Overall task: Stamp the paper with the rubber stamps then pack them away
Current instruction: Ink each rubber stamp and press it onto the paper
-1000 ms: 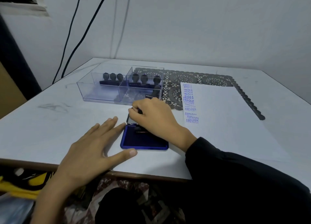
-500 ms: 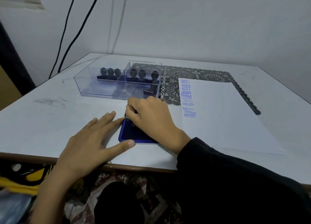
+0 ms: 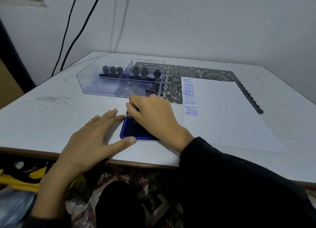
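A blue ink pad [image 3: 131,133] lies open near the table's front edge. My right hand [image 3: 153,111] is over the pad, fingers curled round a rubber stamp that is mostly hidden; only a dark bit of it [image 3: 135,120] shows on the pad. My left hand [image 3: 92,138] lies flat on the table, with forefinger and thumb touching the pad's left side. The white paper [image 3: 230,114] lies to the right, with blue FRAGILE and AMENDED prints [image 3: 189,97] down its left edge. A clear two-compartment box [image 3: 95,89] behind the pad holds several dark-handled stamps [image 3: 112,70].
A dark lace mat [image 3: 188,72] lies under the paper and the box's right end. Black cables [image 3: 68,31] hang down the wall at the back left. The table's front edge [image 3: 51,152] runs just below my left hand.
My right hand stays curled on the stamp over the ink pad and has shifted slightly toward its far left corner. My left hand has kept its place beside the pad.
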A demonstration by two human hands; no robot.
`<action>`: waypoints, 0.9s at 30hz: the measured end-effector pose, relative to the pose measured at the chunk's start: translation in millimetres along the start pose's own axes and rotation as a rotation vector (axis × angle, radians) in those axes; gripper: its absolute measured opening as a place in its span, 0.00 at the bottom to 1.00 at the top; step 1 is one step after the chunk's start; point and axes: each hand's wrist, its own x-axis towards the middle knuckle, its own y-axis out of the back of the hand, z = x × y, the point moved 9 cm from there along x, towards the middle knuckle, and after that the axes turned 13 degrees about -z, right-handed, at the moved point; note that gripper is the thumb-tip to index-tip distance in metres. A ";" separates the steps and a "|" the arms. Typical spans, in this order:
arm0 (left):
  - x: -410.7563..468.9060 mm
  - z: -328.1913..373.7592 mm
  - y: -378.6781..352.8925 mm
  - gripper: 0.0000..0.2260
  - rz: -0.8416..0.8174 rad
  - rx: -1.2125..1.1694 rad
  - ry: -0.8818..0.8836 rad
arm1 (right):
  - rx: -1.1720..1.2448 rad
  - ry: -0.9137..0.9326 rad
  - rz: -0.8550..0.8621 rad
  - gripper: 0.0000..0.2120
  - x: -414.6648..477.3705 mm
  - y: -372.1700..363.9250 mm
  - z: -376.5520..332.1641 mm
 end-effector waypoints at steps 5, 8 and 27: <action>-6.4 1.7 4.5 0.42 0.096 -0.232 -0.112 | 0.134 -0.016 -0.043 0.17 6.9 14.0 22.8; -15.7 29.9 4.9 0.36 0.156 -0.311 -0.272 | 0.160 -0.080 -0.027 0.18 5.9 32.6 54.4; -9.9 163.0 -74.6 0.28 0.190 0.194 -0.409 | 0.061 -0.215 -0.150 0.22 -35.6 33.8 135.1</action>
